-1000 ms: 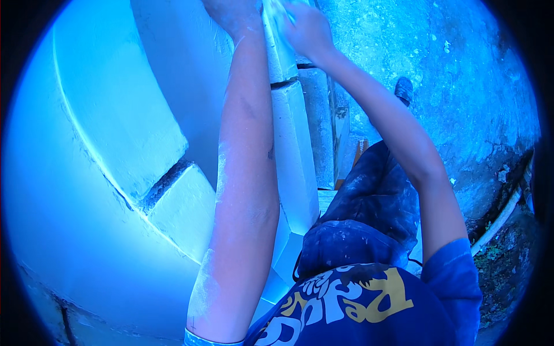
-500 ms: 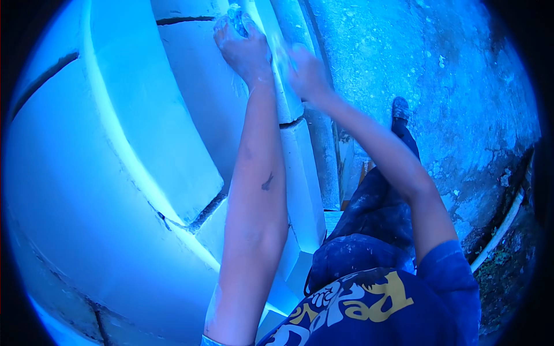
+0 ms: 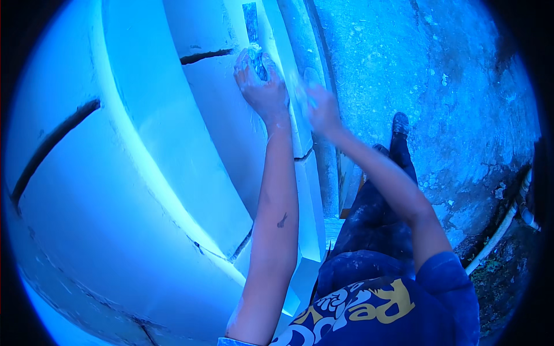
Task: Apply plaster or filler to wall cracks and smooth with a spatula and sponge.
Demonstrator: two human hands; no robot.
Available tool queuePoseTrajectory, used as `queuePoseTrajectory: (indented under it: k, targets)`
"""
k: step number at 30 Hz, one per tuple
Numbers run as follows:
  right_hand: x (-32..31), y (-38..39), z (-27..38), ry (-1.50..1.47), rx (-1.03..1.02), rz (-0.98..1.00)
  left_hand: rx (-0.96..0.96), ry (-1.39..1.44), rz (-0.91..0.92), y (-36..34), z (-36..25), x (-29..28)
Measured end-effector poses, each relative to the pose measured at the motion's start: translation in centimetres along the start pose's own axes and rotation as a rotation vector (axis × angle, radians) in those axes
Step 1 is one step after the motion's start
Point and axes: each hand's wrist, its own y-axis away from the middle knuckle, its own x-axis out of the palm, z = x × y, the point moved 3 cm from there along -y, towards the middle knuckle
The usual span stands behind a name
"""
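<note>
My left hand (image 3: 262, 86) is wrapped around the handle of a narrow flat-bladed tool (image 3: 250, 24), which lies against the pale blocks. Its straight blade points away from me, and whitish material coats the part beside my fingers. To the right, by the edge of the block row, my right hand (image 3: 323, 109) is smeared by motion. A pale rounded shape (image 3: 311, 76) shows at its fingers; I cannot make out what it is. Under both hands run long pale blocks (image 3: 222, 132), parted by dark joints.
Broad smooth pale slabs (image 3: 115, 230) fill the left side, crossed by a wide dark gap (image 3: 52, 141). A rough, stained floor (image 3: 461, 104) stretches along the right, with my shoe (image 3: 400, 123) on it. White pipes (image 3: 493, 242) lie at the lower right.
The view has shifted, so blocks and both hands sit lower and farther right. More of the tool's blade shows beyond my left hand. My right hand stays blurred.
</note>
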Motion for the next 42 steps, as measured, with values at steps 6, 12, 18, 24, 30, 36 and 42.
queuePoseTrajectory:
  k: [6,12,18,24,30,36,42]
  targets:
    - [1.0,-14.7,-4.1,-0.011,-0.060,-0.204,0.007,0.055,-0.021,-0.5,-1.2,1.0]
    - [-0.7,1.2,-0.2,-0.042,0.072,0.135,0.038,0.004,-0.032,-0.3,0.6,-0.1]
    - [-1.6,-7.1,0.9,0.002,-0.020,0.114,0.033,-0.036,-0.024,-0.2,-0.1,0.3]
    - [0.2,-14.3,-0.4,-0.116,-0.123,-0.150,-0.032,-0.082,0.026,-0.2,-1.0,0.4]
    - [-1.0,1.6,3.3,-0.226,0.020,0.067,-0.091,-0.139,0.048,0.2,-1.0,-0.3]
    - [0.6,-10.9,0.9,-0.078,-0.102,-0.135,-0.071,-0.103,-0.005,0.1,-0.8,-0.1]
    - [-0.1,-11.4,0.3,-0.026,-0.080,-0.096,-0.089,0.072,-0.022,0.2,-0.1,0.5]
